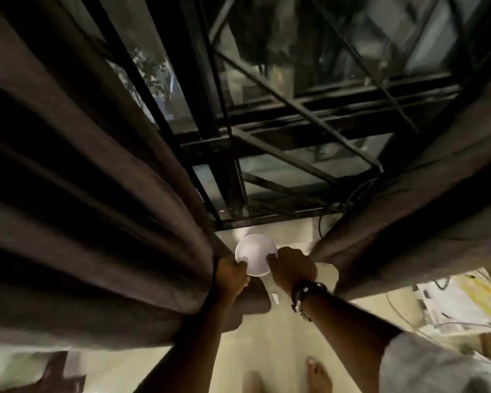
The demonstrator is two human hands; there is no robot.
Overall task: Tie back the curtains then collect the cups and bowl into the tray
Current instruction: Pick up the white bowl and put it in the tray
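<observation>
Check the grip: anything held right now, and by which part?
Yes. Both hands hold the white bowl by its rim: left hand on the near-left edge, thumb over the lip; right hand on the right edge, fingers hooked over the rim.

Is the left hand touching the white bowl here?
Touching. The head view shows the left hand with its thumb over the near-left rim of the white bowl.

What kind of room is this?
Probably a room at home, by a big window: long grey curtains hang at both sides of dark window bars, and both hands hold a white bowl.
</observation>
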